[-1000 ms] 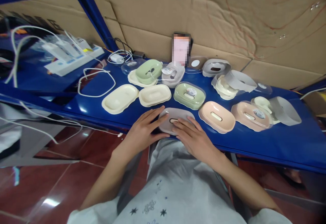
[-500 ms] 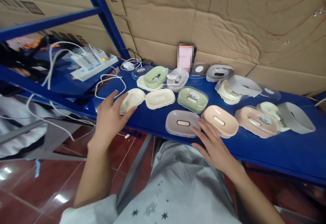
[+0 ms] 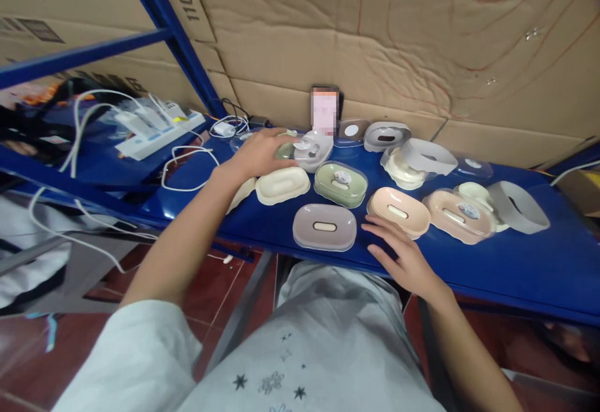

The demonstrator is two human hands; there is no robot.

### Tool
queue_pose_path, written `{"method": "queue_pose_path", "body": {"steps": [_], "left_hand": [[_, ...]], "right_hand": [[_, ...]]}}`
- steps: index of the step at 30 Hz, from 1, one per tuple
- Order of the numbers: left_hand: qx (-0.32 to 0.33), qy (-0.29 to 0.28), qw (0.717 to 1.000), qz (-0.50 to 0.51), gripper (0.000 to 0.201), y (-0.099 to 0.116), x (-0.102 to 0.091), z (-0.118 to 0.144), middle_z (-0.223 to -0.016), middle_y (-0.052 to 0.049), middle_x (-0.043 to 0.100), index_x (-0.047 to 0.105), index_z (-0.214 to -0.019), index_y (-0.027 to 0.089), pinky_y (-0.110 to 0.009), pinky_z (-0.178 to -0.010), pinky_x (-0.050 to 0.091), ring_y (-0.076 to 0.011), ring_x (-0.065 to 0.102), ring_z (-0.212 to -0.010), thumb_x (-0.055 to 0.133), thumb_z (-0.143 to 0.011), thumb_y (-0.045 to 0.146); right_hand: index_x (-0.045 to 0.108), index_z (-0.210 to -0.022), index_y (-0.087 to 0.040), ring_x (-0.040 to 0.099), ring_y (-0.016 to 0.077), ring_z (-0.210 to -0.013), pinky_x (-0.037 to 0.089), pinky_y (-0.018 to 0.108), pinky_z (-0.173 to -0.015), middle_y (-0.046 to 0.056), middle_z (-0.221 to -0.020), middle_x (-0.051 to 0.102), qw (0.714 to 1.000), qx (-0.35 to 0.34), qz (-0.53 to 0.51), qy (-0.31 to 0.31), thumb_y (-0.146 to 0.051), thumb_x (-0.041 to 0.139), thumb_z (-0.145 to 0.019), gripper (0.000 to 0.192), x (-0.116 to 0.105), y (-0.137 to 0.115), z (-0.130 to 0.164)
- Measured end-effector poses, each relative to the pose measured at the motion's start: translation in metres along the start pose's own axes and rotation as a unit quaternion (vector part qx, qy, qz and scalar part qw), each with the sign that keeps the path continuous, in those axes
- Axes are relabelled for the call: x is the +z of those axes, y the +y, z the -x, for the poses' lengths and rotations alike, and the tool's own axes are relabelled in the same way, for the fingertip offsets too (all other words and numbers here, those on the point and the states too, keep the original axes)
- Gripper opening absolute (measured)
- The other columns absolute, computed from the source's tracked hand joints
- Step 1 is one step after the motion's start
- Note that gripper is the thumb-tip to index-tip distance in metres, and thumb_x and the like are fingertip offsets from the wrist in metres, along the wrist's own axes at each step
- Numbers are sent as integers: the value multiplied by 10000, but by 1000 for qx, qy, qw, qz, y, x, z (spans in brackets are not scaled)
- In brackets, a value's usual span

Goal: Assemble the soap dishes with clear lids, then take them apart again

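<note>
My left hand (image 3: 260, 152) reaches over the back-left of the table. Its fingers and thumb are around the green oval soap dish piece (image 3: 285, 150), which is mostly hidden by the hand. Below my left wrist, a cream tray (image 3: 241, 194) is partly covered, and another cream oval tray (image 3: 282, 185) lies beside it. My right hand (image 3: 398, 256) is open with fingers apart and holds nothing. It hovers by the table's front edge, between a greyish-purple soap dish (image 3: 324, 237) and a peach soap dish (image 3: 400, 202).
A lidded green dish (image 3: 341, 182), a lidded pink dish (image 3: 459, 215) and grey sleeve-like pieces (image 3: 522, 207) are on the blue table (image 3: 487, 268). A phone (image 3: 324, 110) leans on the cardboard behind. A power strip (image 3: 159, 137) with white cables sits left, near a blue frame post.
My left hand has moved from the left cream tray up and right to the green piece. My right hand has come off the greyish-purple dish's edge.
</note>
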State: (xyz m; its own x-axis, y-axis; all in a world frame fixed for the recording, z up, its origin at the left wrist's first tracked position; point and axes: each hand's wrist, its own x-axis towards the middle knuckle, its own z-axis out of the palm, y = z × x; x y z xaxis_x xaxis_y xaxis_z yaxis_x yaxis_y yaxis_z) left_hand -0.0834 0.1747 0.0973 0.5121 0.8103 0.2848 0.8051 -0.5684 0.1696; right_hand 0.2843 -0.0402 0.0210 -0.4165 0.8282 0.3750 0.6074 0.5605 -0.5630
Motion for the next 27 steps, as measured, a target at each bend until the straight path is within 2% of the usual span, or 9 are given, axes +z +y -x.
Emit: {"method": "queue_pose_path", "body": {"steps": [2, 4, 6, 7, 10, 12, 15, 22, 27], "left_hand": [[15, 70, 997, 43, 538, 11, -6, 23, -1531, -161, 657, 737, -1376, 167, -516, -1250, 434, -348, 588, -1474, 763, -967, 515], [25, 131, 986, 100, 526, 32, -11, 56, -1520, -141, 671, 739, -1368, 180, -512, -1255, 442, -318, 608, -1456, 718, -1003, 557], [30, 124, 980, 153, 505, 59, -10, 90, -1555, -109, 654, 724, -1400, 246, -495, -1265, 452, -301, 611, -1461, 741, -996, 549], [38, 100, 980, 170, 506, 71, -6, 105, -1586, -102, 627, 713, -1417, 273, -492, -1266, 459, -301, 603, -1471, 752, -991, 543], [68, 57, 977, 194, 480, 97, 16, 135, -1641, -105, 567, 678, -1463, 304, -505, -1268, 471, -302, 566, -1508, 722, -1025, 495], [88, 45, 976, 194, 476, 104, 33, 142, -1659, -113, 541, 645, -1500, 309, -521, -1263, 480, -304, 547, -1525, 697, -1048, 447], [110, 46, 978, 172, 551, 106, 48, 142, -1696, -133, 488, 552, -1594, 316, -557, -1259, 480, -325, 504, -1559, 682, -1061, 372], [142, 68, 979, 131, 736, 111, 58, 139, -1731, -199, 412, 443, -1666, 289, -622, -1236, 491, -383, 435, -1601, 756, -1009, 404], [155, 99, 975, 123, 791, 111, 67, 140, -1733, -215, 409, 418, -1676, 296, -630, -1218, 511, -390, 437, -1603, 780, -982, 411]], "right_hand": [[574, -1532, -350, 571, 268, -1496, 503, 548, -1244, 80, -1608, 589, 1000, -3, 5, -2, -321, 603, -1098, 436, 1, -1, 0], [538, -1571, -359, 550, 269, -1517, 488, 546, -1260, 78, -1631, 567, 1000, -4, 11, -1, -321, 604, -1098, 479, 2, -4, 0], [455, -1639, -365, 499, 280, -1561, 461, 560, -1281, 87, -1681, 509, 1000, -4, 21, 5, -325, 610, -1095, 567, 4, -7, 0], [398, -1676, -366, 463, 290, -1588, 444, 574, -1291, 95, -1716, 462, 1000, -7, 27, 10, -330, 617, -1091, 625, 5, -9, 0], [221, -1751, -367, 323, 325, -1661, 400, 620, -1309, 112, -1808, 280, 998, -33, 48, 17, -364, 654, -1073, 804, 12, -15, -6], [165, -1764, -374, 265, 338, -1680, 390, 640, -1309, 110, -1824, 231, 996, -62, 66, 3, -389, 671, -1063, 865, 18, -17, -14], [175, -1762, -388, 291, 329, -1672, 405, 644, -1301, 102, -1801, 304, 991, -93, 93, -30, -382, 651, -1074, 836, 24, -19, -23], [177, -1765, -359, 433, 318, -1605, 483, 604, -1266, 126, -1725, 449, 988, -97, 121, -8, -303, 632, -1084, 821, 27, -19, -21], [194, -1763, -349, 449, 321, -1595, 492, 607, -1260, 129, -1713, 466, 982, -108, 154, -5, -297, 633, -1082, 812, 29, -18, -19]]}}
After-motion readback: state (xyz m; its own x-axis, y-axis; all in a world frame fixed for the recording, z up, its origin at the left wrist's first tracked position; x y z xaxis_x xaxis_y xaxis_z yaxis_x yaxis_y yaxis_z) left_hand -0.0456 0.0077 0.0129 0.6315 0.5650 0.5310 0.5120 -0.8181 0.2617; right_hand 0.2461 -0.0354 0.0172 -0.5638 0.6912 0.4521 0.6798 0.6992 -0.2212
